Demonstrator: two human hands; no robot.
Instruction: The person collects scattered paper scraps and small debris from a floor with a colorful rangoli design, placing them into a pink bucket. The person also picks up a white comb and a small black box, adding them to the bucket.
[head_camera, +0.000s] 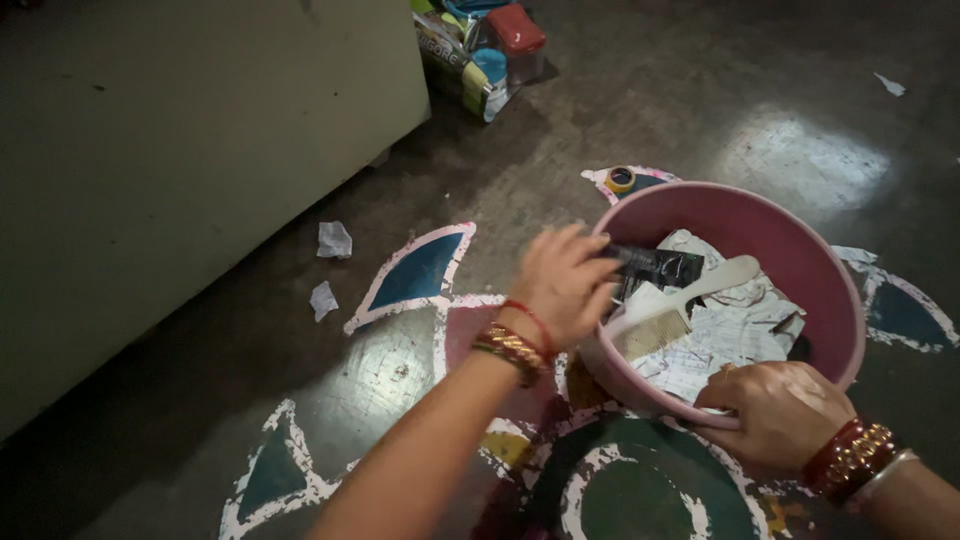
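Gripping the near rim of a pink tub (800, 250), the right hand (775, 410) steadies it above the painted floor (420, 270). At the far rim the left hand (560, 285) pinches what appears to be a dark wrapper (660, 268). Paper scraps (735, 330) and a pale comb (680, 305) fill the tub; torn bits (333, 240) lie nearby.

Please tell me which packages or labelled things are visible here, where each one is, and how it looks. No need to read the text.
Printed packet: floor, top centre beside the cabinet; flat, green, yellow and white.
Container: beside that packet; clear, with red lid.
Dark wrapper: inside the pink tub, at the left hand's fingertips; black, shiny.
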